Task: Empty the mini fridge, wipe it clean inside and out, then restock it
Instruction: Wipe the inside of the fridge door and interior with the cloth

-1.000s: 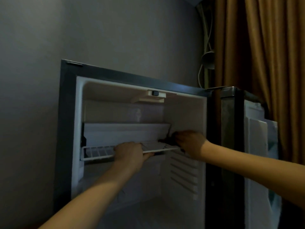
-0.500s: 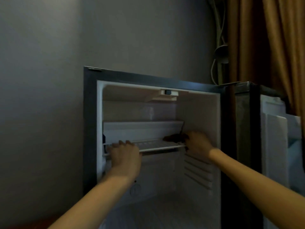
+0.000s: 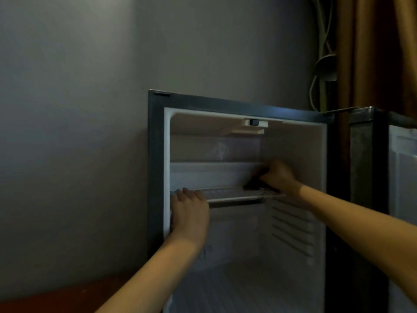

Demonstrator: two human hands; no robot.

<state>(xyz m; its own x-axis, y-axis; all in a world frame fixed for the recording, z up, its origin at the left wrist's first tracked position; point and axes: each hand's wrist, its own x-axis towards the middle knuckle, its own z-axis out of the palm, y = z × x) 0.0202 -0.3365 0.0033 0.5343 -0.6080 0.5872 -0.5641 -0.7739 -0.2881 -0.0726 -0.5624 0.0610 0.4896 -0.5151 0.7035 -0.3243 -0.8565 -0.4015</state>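
Observation:
The mini fridge (image 3: 155, 154) stands open, and no food or bottles show inside it. A white wire shelf (image 3: 232, 195) spans the upper part of the cavity. My left hand (image 3: 189, 211) grips the shelf's front left corner, fingers laid over its edge. My right hand (image 3: 279, 177) reaches in at the right side and clutches a dark cloth (image 3: 252, 185) that lies on the shelf's right end. A white freezer flap (image 3: 212, 175) sits behind the shelf.
The fridge door (image 3: 401, 177) hangs open at the right. Behind it are a brown curtain (image 3: 379, 53) and hanging cables (image 3: 322, 68). A grey wall fills the left; a reddish surface (image 3: 56, 299) lies at the bottom left.
My left hand slid from the shelf's middle to its left corner. The shelf went from jutting out tilted to level and further in. My right hand stayed on the cloth.

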